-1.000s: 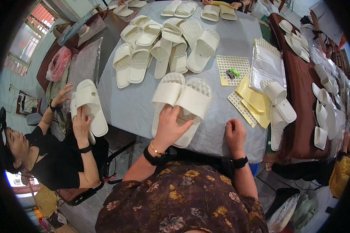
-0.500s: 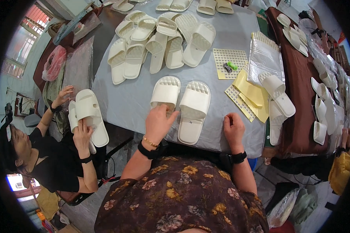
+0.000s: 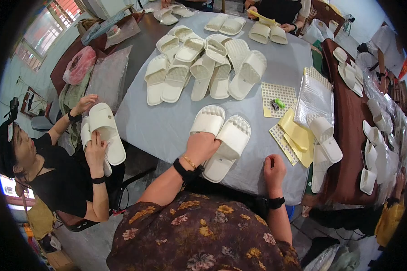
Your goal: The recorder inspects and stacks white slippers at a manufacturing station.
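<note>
A pair of cream slide slippers lies side by side at the near edge of the table, toes pointing away. My left hand (image 3: pixel 202 147) grips the pair; its fingers go under the strap of the left slipper (image 3: pixel 208 119), out of sight, and its thumb lies against the right slipper (image 3: pixel 233 140). Over the near table edge, right of the pair, my right hand (image 3: pixel 274 170) is closed with fingers curled; whether anything small is in it is hidden. Several loose slippers (image 3: pixel 203 74) are heaped beyond the pair.
Sticker sheets (image 3: pixel 269 90), yellow backing paper (image 3: pixel 298 128) and a silvery bubble bag (image 3: pixel 314 97) lie to the right, beside another slipper pair (image 3: pixel 328 147). At left a co-worker (image 3: pixel 49 176) holds slippers. Other people work at the far side. A brown bench (image 3: pixel 343 117) carries more slippers.
My left hand has closed across both slippers, and they now lie together, slightly tilted to the right. The view has shifted, showing people at the far end. My right hand stays closed.
</note>
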